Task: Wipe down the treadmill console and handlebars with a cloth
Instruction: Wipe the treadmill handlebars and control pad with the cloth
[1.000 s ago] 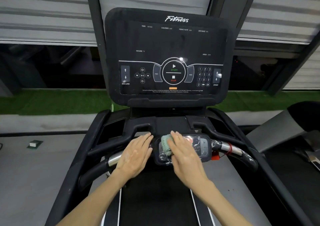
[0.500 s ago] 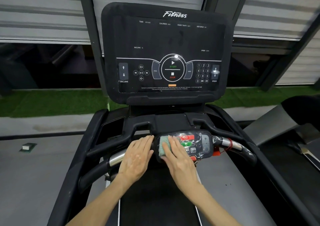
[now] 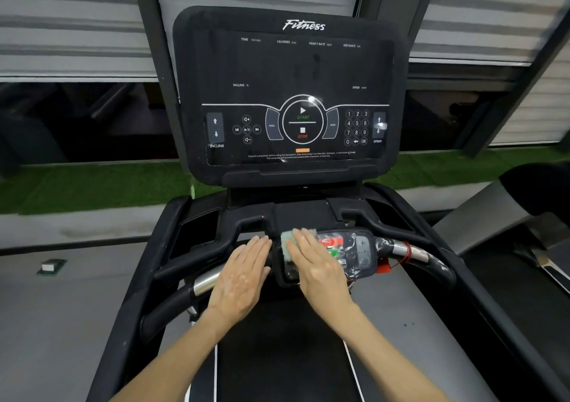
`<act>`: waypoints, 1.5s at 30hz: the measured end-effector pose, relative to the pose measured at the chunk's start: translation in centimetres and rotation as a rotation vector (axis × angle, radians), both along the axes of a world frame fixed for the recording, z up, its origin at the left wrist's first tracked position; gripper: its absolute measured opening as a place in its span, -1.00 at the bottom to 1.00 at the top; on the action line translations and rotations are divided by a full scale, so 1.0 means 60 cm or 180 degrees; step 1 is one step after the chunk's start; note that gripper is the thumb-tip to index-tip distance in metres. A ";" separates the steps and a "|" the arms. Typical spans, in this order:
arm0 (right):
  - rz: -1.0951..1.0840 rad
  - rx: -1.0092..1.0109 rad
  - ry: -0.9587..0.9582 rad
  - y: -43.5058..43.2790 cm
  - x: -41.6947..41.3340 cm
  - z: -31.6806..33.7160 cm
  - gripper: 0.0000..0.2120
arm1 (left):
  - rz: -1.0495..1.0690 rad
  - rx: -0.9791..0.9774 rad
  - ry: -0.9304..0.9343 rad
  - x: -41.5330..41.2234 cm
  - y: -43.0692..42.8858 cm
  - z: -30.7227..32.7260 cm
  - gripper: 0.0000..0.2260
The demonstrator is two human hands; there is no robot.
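Note:
A black treadmill console [image 3: 290, 71] with a dark screen and touch buttons stands upright in front of me. Below it runs the front handlebar [image 3: 410, 252], with a small control pad [image 3: 354, 247] at its middle carrying red and green buttons under plastic film. My right hand [image 3: 314, 266] lies flat with straight fingers on a pale green cloth [image 3: 287, 246], pressing it onto the left part of the pad. My left hand [image 3: 243, 275] rests flat on the handlebar just left of the pad, fingers straight and together, holding nothing.
The black treadmill belt [image 3: 277, 355] runs under my forearms. Curved black side rails [image 3: 172, 266] flank the bar. A second machine [image 3: 524, 204] stands at the right. Green turf [image 3: 92, 185] and a shuttered wall lie beyond. A small block [image 3: 51, 266] lies on the grey floor at left.
My right hand and the cloth slid leftward across the control pad, uncovering the red and green buttons, then up a little. My left hand has stayed on the bar.

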State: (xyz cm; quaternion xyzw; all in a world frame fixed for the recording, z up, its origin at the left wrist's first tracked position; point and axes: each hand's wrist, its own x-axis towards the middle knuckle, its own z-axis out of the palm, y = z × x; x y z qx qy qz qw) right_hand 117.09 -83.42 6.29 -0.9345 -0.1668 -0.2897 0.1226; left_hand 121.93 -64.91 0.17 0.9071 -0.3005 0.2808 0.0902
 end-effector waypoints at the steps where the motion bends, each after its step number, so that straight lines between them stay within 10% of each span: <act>1: -0.0042 0.0053 0.0021 0.002 0.009 0.005 -0.45 | -0.0002 0.0032 0.0004 0.000 0.001 0.002 -0.57; 24: 0.0334 -0.1302 0.0108 -0.004 -0.057 0.015 -0.59 | 0.0073 0.0035 0.0147 -0.006 -0.003 0.014 -0.58; 45: 0.0371 -0.1153 0.0140 0.003 -0.017 0.026 -0.56 | 0.0010 0.0041 -0.0081 -0.002 0.001 0.010 -0.59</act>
